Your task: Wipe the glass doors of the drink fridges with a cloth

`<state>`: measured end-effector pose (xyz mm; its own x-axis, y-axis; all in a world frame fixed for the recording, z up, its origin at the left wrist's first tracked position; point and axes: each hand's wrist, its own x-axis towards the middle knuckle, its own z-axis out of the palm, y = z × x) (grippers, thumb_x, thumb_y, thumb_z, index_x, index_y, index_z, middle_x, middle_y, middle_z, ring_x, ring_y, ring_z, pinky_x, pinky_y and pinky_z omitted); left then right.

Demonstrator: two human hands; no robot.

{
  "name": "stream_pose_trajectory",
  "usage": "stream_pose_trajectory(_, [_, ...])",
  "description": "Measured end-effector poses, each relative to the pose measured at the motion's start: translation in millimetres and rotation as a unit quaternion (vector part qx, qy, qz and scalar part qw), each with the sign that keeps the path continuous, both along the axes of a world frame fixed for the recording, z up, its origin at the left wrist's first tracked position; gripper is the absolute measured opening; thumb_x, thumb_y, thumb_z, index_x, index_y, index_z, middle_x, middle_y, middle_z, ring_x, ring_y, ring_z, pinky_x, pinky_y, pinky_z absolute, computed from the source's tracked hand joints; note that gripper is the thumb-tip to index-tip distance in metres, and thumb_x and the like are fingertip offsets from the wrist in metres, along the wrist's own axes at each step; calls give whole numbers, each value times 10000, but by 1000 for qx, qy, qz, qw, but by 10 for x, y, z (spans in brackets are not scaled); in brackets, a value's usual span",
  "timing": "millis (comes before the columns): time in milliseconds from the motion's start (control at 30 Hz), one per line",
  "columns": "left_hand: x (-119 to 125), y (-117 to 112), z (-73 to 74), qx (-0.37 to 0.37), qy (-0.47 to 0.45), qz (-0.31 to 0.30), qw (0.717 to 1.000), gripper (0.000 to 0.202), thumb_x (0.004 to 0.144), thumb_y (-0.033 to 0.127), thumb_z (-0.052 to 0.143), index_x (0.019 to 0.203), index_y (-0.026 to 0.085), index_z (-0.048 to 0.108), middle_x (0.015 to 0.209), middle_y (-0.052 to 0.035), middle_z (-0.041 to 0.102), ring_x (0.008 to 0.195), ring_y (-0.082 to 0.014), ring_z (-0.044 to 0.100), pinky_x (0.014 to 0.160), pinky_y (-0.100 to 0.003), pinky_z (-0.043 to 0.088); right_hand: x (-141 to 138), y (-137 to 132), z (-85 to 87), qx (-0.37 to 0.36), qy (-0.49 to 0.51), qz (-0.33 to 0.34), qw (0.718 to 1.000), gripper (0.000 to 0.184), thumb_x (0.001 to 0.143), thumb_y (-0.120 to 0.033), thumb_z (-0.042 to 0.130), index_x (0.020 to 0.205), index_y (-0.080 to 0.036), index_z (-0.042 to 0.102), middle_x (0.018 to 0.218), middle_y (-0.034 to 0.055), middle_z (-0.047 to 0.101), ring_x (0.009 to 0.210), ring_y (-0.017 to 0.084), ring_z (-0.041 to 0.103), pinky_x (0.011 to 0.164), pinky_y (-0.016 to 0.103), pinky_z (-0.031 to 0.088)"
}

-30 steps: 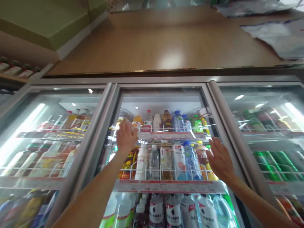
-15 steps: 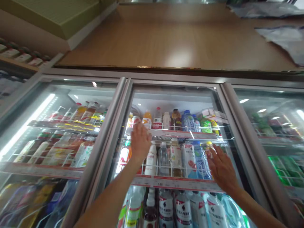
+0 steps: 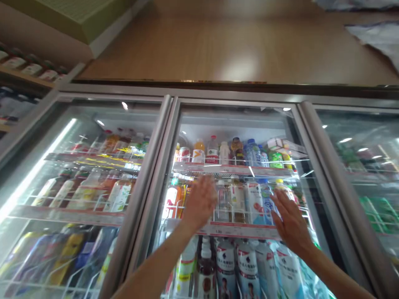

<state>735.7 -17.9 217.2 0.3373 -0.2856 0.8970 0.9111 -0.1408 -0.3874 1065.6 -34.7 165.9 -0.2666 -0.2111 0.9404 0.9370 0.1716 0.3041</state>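
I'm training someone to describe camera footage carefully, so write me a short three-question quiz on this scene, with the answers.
1. Which section of the tall, grey-framed, glass-fronted cooler appears behind both the bare left hand and the bare right hand: left, centre or right?
2. True or false: the right hand is clenched into a fist.
3. In that section, which visible shelf holds the clear bottle with a red cap and red-and-white label?
A) top
B) middle
C) lowest in view

Key:
1. Centre.
2. False; its fingers are stretched out.
3. A, the top shelf.
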Motion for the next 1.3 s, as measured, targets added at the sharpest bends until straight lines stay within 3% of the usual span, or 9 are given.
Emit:
stream_pose_trajectory(133, [-172, 26, -66, -3, -208, -4, 978, 537, 877, 372, 394, 1270, 8, 422, 1372, -278, 381, 1319, -361, 314, 1005, -509, 357, 182, -28, -63, 7, 51, -28, 998, 524, 920, -265, 347, 1434, -218, 256, 1452, 122, 340, 1338, 289, 315, 1007, 513, 382])
stream_pose_trajectory(333, [55, 18, -328, -54, 33, -24, 998, 472, 882, 363, 393, 1314, 174, 415, 1423, -120, 389, 1363, -253, 264, 1065, -437, 313, 321, -49, -84, -22, 8, -23, 999, 541, 917, -257, 353, 1442, -234, 224, 1447, 104, 357, 1350, 263, 297, 1047, 499, 341])
stream_pose_trajectory(433, [46, 14, -246, -41, -122, -44, 991, 524, 884, 376, 379, 1349, 135, 362, 1444, -169, 334, 1365, -296, 246, 1050, -501, 307, 465, -57, -71, -2, 78, -15, 997, 526, 915, -256, 351, 1432, -231, 254, 1453, 114, 342, 1342, 277, 310, 1022, 513, 357])
stream_pose_trajectory(533, [466, -8, -267, -55, -142, -42, 987, 512, 879, 357, 388, 1330, 115, 388, 1458, -175, 304, 1377, -311, 206, 1055, -521, 289, 587, -58, -73, -7, 79, 2, 997, 526, 914, -262, 353, 1430, -239, 257, 1457, 107, 337, 1343, 271, 310, 1027, 505, 352])
stream_pose_trajectory(700, [1515, -37, -475, -93, 138, -40, 985, 540, 854, 385, 443, 1355, 198, 361, 1474, -72, 313, 1396, -228, 170, 1091, -408, 276, 838, -54, -83, -12, 57, 36, 998, 559, 912, -273, 358, 1447, -240, 201, 1454, 104, 342, 1352, 258, 293, 1048, 498, 332])
stream_pose_trajectory(900, [2182, -72, -285, -113, -114, -53, 986, 534, 876, 351, 381, 1340, 87, 364, 1459, -184, 297, 1387, -309, 170, 1065, -525, 268, 1269, -114, -172, -27, 100, 57, 993, 581, 902, -259, 357, 1454, -228, 181, 1475, 102, 303, 1350, 262, 297, 1061, 514, 315])
stream_pose_trajectory(1033, [2813, -107, -414, -112, 170, -55, 977, 497, 894, 344, 348, 1366, 186, 338, 1484, -44, 295, 1399, -206, 152, 1102, -405, 262, 1324, -137, -272, -32, 68, 71, 995, 586, 910, -246, 348, 1460, -255, 146, 1465, 97, 324, 1347, 257, 304, 1053, 514, 324])
stream_pose_trajectory(1200, [2892, -114, -509, -97, -48, -27, 994, 460, 895, 329, 371, 1314, 142, 402, 1451, -118, 344, 1391, -255, 183, 1074, -472, 283, 1351, -152, -370, -37, 75, 84, 993, 594, 913, -235, 325, 1466, -256, 110, 1468, 101, 316, 1358, 257, 282, 1062, 508, 312])
stream_pose_trajectory(1300, [2791, -149, -751, -95, 82, -21, 992, 448, 895, 346, 376, 1304, 168, 422, 1473, -72, 314, 1399, -249, 150, 1082, -432, 285, 1347, -177, -435, -58, 55, 84, 993, 587, 914, -252, 333, 1465, -243, 129, 1471, 99, 312, 1358, 262, 282, 1074, 508, 286])
